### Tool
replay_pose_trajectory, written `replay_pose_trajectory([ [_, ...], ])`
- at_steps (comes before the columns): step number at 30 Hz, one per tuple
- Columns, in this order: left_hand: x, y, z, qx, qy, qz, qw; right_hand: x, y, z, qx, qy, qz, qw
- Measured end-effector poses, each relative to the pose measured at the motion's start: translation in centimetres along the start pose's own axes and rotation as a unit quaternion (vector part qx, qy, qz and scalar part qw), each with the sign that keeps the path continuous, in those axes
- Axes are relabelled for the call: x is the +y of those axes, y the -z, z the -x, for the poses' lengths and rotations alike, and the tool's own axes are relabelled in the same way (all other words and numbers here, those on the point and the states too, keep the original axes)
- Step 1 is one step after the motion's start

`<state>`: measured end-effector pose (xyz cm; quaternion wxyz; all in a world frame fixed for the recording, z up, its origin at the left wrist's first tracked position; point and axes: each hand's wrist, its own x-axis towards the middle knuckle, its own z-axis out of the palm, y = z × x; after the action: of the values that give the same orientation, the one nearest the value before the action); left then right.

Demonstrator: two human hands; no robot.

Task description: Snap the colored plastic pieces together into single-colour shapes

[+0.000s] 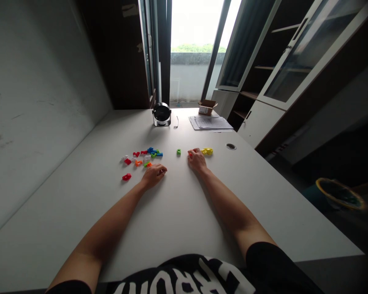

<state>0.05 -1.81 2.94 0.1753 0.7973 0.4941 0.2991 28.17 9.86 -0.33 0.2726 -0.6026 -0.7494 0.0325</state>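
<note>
My left hand (153, 175) rests on the white table (79, 196) with its fingers curled, just right of a loose scatter of small coloured plastic puzzle pieces (142, 157). A red piece (126, 177) lies apart, left of that hand. My right hand (197, 160) is shut on a small red plastic piece (190, 155), mostly hidden by the fingers. Beside it lies a yellow plastic piece (207, 151). A small green block (178, 152) sits between my hands.
Farther along the table stand a black desk fan (161, 114), a short cable (176, 121), a stack of papers (210, 122) and a small cardboard box (207, 107). A cable grommet (231, 146) is set in the tabletop. A wall runs along the left, cabinets stand right.
</note>
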Motion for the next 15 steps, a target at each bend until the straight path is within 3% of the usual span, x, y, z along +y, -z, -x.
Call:
replay_pose_trajectory([
  [10, 0.0, 0.0, 0.0, -0.003, 0.003, -0.008, 1.000, 0.6, 0.1, -0.4, 0.023, -0.042, -0.045, 0.998],
  [15, 0.1, 0.1, 0.0, -0.005, 0.001, -0.006, 1.000, 1.1, -0.1, -0.8, 0.012, -0.029, -0.066, 0.997],
])
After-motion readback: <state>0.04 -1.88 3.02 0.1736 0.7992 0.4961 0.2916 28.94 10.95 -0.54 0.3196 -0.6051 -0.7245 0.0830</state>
